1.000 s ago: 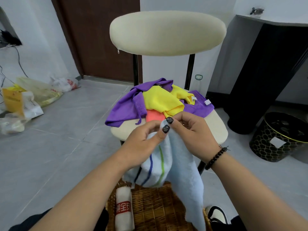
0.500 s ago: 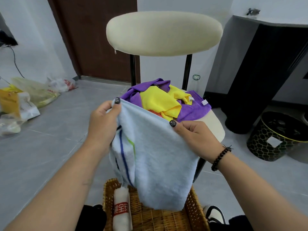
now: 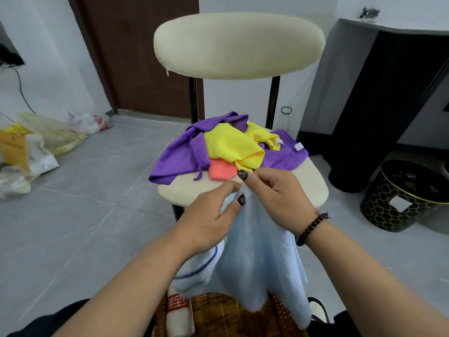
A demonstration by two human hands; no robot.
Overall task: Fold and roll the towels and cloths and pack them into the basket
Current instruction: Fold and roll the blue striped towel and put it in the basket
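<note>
**Desk:** What did the head camera show?

**Caption writer:** A person held a pale blue towel [image 3: 257, 259] up over a wicker basket [image 3: 218, 314] on the floor. The left hand [image 3: 209, 222] and the right hand [image 3: 279, 193] met at the towel's top edge, each pinching the cloth between thumb and fingers, almost touching one another. The towel hung doubled from that pinch, its striped side (blue lines showed at the left) turned inward, its lower corners dangling just above the basket.

**Desk:** Which step was that?

**Caption writer:** By my reading, the folding step: two top corners appeared to be brought together, halving the towel. Rolling had not begun.

**Desk:** And the rest of the load?

**Caption writer:** One white rolled towel [image 3: 178, 314] with red lettering already lay in the basket. A purple cloth [image 3: 175, 159], a yellow cloth [image 3: 230, 147] and a coral cloth [image 3: 221, 171] lay heaped, unfolded, on the seat of the cream chair [image 3: 313, 188] just beyond the hands.

**Desk:** What did the next move call for?

**Caption writer:** Probably squaring the edges, then a tight, even roll, set beside the white one.
</note>
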